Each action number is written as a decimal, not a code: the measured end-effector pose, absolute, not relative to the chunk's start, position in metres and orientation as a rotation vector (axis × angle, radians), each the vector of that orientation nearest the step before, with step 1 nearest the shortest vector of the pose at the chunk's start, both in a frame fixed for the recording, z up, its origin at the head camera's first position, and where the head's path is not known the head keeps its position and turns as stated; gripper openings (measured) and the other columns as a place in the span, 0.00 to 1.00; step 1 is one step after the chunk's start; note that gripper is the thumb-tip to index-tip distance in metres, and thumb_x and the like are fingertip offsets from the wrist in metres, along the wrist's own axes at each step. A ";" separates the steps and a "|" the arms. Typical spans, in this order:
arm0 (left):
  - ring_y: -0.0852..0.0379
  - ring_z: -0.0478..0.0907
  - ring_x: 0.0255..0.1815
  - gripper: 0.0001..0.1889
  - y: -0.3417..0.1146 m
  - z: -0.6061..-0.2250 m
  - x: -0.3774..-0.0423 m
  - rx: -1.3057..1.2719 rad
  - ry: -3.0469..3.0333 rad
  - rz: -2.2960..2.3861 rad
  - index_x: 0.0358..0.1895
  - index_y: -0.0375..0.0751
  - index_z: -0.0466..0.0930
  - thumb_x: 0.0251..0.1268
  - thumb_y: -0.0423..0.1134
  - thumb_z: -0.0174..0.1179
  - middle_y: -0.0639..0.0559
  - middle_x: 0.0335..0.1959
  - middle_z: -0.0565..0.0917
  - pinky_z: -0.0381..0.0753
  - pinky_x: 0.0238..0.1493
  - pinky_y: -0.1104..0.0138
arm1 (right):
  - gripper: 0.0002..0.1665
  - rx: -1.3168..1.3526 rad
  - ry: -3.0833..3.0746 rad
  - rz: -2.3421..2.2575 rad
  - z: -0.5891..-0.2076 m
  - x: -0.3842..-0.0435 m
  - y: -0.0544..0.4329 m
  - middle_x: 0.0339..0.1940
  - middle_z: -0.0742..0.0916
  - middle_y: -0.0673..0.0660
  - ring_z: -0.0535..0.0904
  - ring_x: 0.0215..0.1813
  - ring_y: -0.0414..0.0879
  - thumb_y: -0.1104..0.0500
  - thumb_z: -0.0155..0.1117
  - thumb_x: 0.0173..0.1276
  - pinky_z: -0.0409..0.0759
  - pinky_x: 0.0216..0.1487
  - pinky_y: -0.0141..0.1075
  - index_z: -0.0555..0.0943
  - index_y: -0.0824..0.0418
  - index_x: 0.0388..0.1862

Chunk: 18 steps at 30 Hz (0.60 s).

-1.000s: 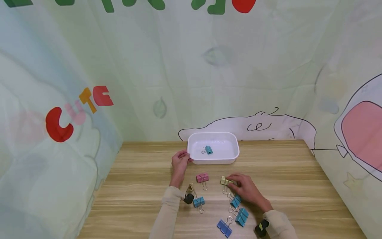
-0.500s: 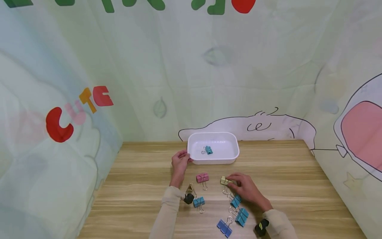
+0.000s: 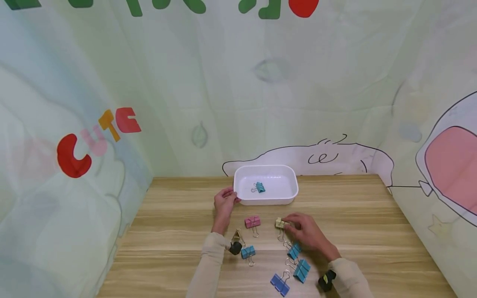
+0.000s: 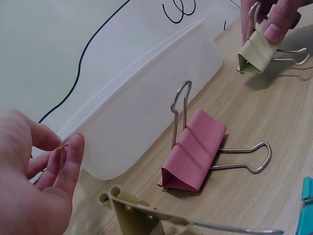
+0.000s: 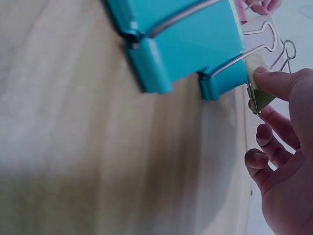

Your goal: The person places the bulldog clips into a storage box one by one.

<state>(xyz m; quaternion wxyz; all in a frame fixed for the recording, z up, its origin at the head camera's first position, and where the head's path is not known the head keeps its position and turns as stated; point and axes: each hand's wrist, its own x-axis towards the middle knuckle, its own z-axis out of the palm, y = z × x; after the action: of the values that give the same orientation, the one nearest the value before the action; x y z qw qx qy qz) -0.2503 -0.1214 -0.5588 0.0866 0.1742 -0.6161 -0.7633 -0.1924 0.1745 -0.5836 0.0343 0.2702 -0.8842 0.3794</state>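
Note:
At the back of the table, my left hand (image 3: 224, 203) pinches the left front corner of a white plastic tray (image 3: 288, 200). In the left wrist view, the fingertips (image 4: 76, 142) sit at the tray's rim. One teal binder clip (image 3: 260, 187) lies inside the tray. My right hand (image 3: 307, 232) pinches a pale yellow binder clip (image 3: 279, 223) between thumb and fingers, and the left wrist view shows this clip (image 4: 257, 51) close over the table. Between the hands stands a pink binder clip (image 4: 195, 149) with its wire handles spread.
Near my left wrist are a gold binder clip (image 3: 237, 236) and a blue one (image 3: 248, 252). Two teal clips, one (image 3: 294, 251) above the other (image 3: 302, 270), lie below my right hand. A dark blue clip (image 3: 280, 284) is nearest the front. A printed curtain (image 3: 186, 103) hangs behind the table.
My right hand has lifted very slightly, with the yellow binder clip shifting a little with it. The left hand, tray and other clips look unchanged.

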 end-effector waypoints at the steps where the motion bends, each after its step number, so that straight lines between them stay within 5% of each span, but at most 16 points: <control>1: 0.43 0.84 0.42 0.16 -0.121 -0.559 -0.250 0.517 -1.835 -2.275 0.57 0.19 0.77 0.68 0.21 0.60 0.38 0.45 0.81 0.92 0.49 0.56 | 0.13 0.834 -2.717 1.157 -0.582 -0.193 0.174 0.50 0.89 0.52 0.85 0.53 0.50 0.62 0.72 0.70 0.88 0.56 0.51 0.90 0.57 0.53; 11: 0.44 0.83 0.40 0.16 -0.121 -0.557 -0.250 0.518 -1.831 -2.274 0.57 0.19 0.77 0.68 0.21 0.59 0.38 0.44 0.80 0.92 0.47 0.58 | 0.13 0.894 -2.670 1.106 -0.566 -0.205 0.173 0.47 0.90 0.51 0.85 0.49 0.48 0.62 0.73 0.69 0.89 0.49 0.45 0.90 0.56 0.52; 18: 0.43 0.83 0.41 0.16 -0.121 -0.559 -0.251 0.504 -1.831 -2.270 0.57 0.18 0.76 0.68 0.21 0.59 0.38 0.43 0.80 0.93 0.46 0.59 | 0.13 0.904 -2.605 1.068 -0.552 -0.216 0.171 0.45 0.90 0.51 0.80 0.39 0.42 0.62 0.75 0.68 0.83 0.35 0.33 0.91 0.56 0.50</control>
<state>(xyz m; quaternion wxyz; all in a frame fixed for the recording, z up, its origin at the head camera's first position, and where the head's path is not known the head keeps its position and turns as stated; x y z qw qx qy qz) -0.2507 -0.1211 -0.5587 0.0908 0.1695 -0.6160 -0.7639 -0.2162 0.1710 -0.5522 0.0923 0.3043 -0.8773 0.3596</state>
